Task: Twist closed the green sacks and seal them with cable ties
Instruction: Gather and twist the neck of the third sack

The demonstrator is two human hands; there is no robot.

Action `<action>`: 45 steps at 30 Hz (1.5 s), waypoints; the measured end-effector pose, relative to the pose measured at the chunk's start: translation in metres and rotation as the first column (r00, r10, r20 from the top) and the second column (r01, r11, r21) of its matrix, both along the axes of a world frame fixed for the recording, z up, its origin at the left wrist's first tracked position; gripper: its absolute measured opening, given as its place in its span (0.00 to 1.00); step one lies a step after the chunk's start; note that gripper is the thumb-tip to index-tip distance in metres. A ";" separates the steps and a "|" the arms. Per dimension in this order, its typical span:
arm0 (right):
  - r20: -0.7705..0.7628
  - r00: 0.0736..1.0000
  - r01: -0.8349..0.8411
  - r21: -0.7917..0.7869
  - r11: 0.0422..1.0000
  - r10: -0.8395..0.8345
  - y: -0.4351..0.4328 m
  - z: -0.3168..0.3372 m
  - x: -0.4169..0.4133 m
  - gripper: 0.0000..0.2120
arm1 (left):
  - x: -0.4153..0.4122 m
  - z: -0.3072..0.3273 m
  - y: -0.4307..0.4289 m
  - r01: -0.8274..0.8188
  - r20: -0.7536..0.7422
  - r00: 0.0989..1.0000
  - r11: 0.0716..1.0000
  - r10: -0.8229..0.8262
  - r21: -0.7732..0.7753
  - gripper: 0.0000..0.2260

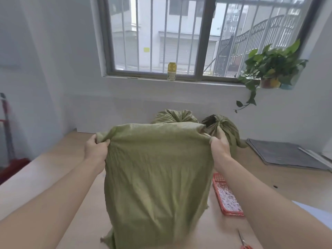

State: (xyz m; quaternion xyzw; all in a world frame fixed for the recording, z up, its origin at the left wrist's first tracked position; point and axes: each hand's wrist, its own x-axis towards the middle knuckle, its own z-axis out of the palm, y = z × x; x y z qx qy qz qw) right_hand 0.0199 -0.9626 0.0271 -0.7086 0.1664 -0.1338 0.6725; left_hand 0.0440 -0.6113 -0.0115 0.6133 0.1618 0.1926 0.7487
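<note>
gripped at its top corners by the left hand (96, 147) and right hand (220, 143), the crinkled green woven sack (158, 169) is held upright. its mouth is not yet gathered; twisting seems required next.

- Tabletop (71, 146) left of upright sack (158, 177): bare, passable.
- Right side: red basket (228, 194) just beside sack; scissors (245, 243) at near edge.
- Far edge: two tied sacks (175, 116) block.

A plain workroom: barred window (197, 36), potted plant (269, 69) on the sill, wooden worktable (269, 177).
</note>
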 end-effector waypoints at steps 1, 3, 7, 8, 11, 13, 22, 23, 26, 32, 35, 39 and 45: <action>-0.003 1.000 0.013 -0.036 0.999 -0.013 -0.005 -0.004 0.001 0.31 | -0.003 0.002 0.004 -0.008 0.029 1.000 0.999 0.008 -0.031 0.13; -0.060 0.998 0.006 -0.074 0.997 -0.010 -0.006 -0.010 0.002 0.29 | -0.007 0.003 0.005 0.039 0.051 0.998 0.997 -0.036 -0.059 0.13; -0.276 0.961 -0.017 0.022 1.000 0.022 0.008 -0.018 0.000 0.39 | -0.011 -0.001 0.002 0.205 0.034 0.979 0.965 -0.203 -0.165 0.10; -0.349 0.936 -0.027 0.059 0.998 0.046 0.009 -0.019 0.002 0.49 | -0.013 -0.003 0.001 0.277 0.029 0.960 0.938 -0.278 -0.209 0.12; -0.549 0.806 -0.137 0.190 0.972 0.221 0.008 -0.018 0.003 0.48 | -0.018 -0.013 0.002 0.477 -0.071 0.857 0.838 -0.511 -0.265 0.21; -0.628 0.728 -0.162 0.233 0.959 0.275 0.006 -0.016 0.002 0.35 | -0.019 -0.018 0.002 0.543 -0.130 0.796 0.792 -0.591 -0.280 0.24; 0.075 0.959 -0.277 0.462 0.842 0.274 0.001 -0.013 -0.001 0.11 | -0.012 -0.003 0.000 0.671 0.101 0.739 0.714 -0.666 -0.199 0.31; 0.208 0.954 -0.293 0.493 0.819 0.216 0.001 -0.010 -0.004 0.12 | -0.010 -0.002 -0.002 0.655 0.149 0.754 0.717 -0.640 -0.239 0.30; 0.305 0.928 -0.349 0.518 0.781 0.212 -0.001 -0.017 -0.008 0.14 | -0.010 -0.005 -0.007 0.599 0.174 0.798 0.727 -0.577 -0.335 0.21; 0.157 0.929 -0.368 0.506 0.780 0.336 0.002 -0.029 -0.018 0.25 | -0.014 -0.018 -0.018 0.571 -0.080 0.765 0.730 -0.639 -0.374 0.10; -0.078 0.865 -0.416 0.441 0.796 0.495 0.005 -0.023 -0.025 0.21 | -0.019 -0.016 -0.024 0.632 -0.236 0.661 0.699 -0.712 -0.336 0.13; -0.311 0.736 -0.515 0.318 0.796 0.601 0.010 -0.018 -0.030 0.18 | -0.026 -0.015 -0.030 0.675 -0.368 0.596 0.694 -0.714 -0.252 0.13; 0.047 0.960 -0.271 0.421 0.865 0.278 0.009 -0.025 -0.014 0.16 | -0.020 -0.016 -0.032 0.511 -0.081 0.838 0.829 -0.539 -0.227 0.14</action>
